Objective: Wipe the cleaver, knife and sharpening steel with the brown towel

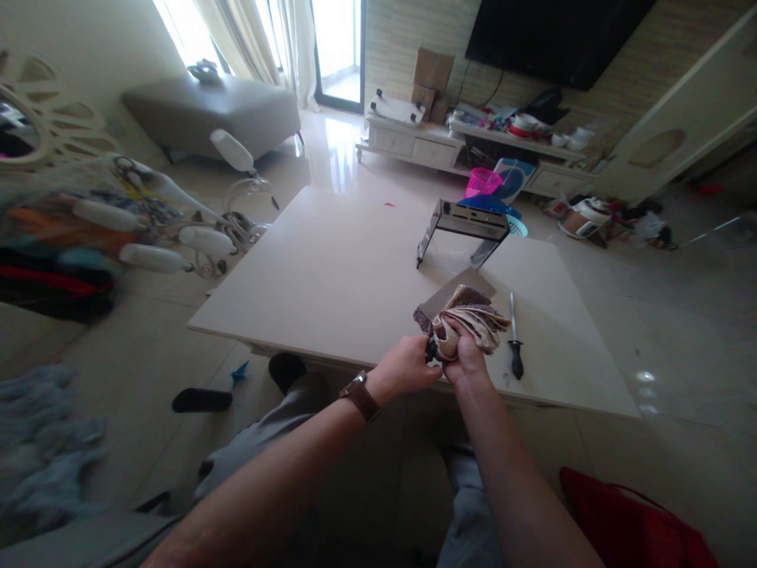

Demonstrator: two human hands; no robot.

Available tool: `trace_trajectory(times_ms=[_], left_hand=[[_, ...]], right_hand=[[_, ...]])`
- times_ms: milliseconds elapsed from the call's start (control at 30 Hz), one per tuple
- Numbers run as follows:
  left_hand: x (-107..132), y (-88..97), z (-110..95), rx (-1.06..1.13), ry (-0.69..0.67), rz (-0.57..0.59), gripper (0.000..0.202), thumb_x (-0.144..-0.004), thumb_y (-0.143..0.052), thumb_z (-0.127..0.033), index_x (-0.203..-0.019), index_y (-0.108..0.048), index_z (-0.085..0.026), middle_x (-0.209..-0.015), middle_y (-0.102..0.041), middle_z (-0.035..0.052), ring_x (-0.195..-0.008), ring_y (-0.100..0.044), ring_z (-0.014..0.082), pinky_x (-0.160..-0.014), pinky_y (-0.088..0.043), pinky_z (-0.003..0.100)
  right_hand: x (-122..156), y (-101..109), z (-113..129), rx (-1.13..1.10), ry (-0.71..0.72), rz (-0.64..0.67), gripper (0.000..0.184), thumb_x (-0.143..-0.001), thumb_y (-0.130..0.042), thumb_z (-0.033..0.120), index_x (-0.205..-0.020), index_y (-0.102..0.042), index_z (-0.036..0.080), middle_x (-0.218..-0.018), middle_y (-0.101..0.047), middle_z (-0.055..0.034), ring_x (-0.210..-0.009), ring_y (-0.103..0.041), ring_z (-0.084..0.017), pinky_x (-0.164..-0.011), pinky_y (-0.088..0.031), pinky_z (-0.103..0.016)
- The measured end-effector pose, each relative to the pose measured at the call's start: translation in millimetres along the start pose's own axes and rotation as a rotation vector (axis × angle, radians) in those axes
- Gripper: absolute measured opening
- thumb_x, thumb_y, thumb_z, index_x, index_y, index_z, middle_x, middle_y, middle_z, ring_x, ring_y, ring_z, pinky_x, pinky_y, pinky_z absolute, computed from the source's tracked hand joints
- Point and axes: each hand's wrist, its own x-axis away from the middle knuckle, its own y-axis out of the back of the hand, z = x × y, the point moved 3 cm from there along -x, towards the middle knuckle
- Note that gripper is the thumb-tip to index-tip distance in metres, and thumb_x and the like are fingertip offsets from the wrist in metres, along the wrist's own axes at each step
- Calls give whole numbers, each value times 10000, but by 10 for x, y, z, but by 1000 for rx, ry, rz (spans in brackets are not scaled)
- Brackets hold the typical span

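Over the table's near edge, my left hand (411,367) is closed round the black handle of a broad-bladed knife that looks like a cleaver. The grey blade (455,288) points away from me. My right hand (467,359) grips a bunched brown-and-beige cloth (473,319), pressed against the knife near its handle. The cloth hides the lower part of the blade. To the right lies a sharpening steel (516,347) with a black handle, apart from both hands. Beyond the blade stands a knife rack (470,217) with a slotted dark top and clear sides.
The white table (284,268) spans the middle, with a small red scrap (389,204) on it. Pink (482,183) and blue baskets show behind the rack. A white lamp with several shades (154,258) reaches in from the left. A red bag (632,521) sits lower right.
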Motion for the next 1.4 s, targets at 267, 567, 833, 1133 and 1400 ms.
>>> trace_trajectory(times_ms=[267,567,833,1133,1400], left_hand=[[7,12,1,18,1,-6,186,-726,-616,-226,-878,-687,-144,-833,-742,83,-698,-634,173,-602,-424,244],[5,15,38,3,-10,-12,204,-728,-610,-209,-904,-689,-144,-841,-742,79,-694,-623,165,-617,-425,247],[49,197,132,-131,13,1,116,-749,-601,-192,-832,-673,-155,-719,-669,33,-599,-500,129,-558,-327,249],[125,355,200,-216,61,-17,81,-761,-605,-221,-784,-669,-177,-678,-642,21,-570,-467,126,-544,-293,261],[72,269,118,-147,78,-78,101,-774,-606,-248,-774,-664,-165,-703,-661,34,-606,-507,129,-567,-332,252]], right_hand=[[20,-18,13,-32,-95,-22,264,-592,-805,173,-825,-684,205,-754,-737,53,-652,-680,-122,-657,-610,-241],[53,-48,45,-58,-107,-7,254,-587,-803,157,-800,-673,207,-745,-732,61,-657,-669,-109,-684,-609,-228],[22,-49,206,-56,42,42,271,-577,-812,140,-804,-693,227,-795,-745,46,-727,-685,-143,-736,-619,-282],[-39,-37,249,-49,72,20,315,-569,-852,162,-851,-721,215,-841,-765,38,-747,-701,-131,-732,-615,-248],[174,-270,97,-34,77,46,343,-504,-878,172,-807,-719,203,-807,-760,49,-726,-698,-136,-744,-616,-264]])
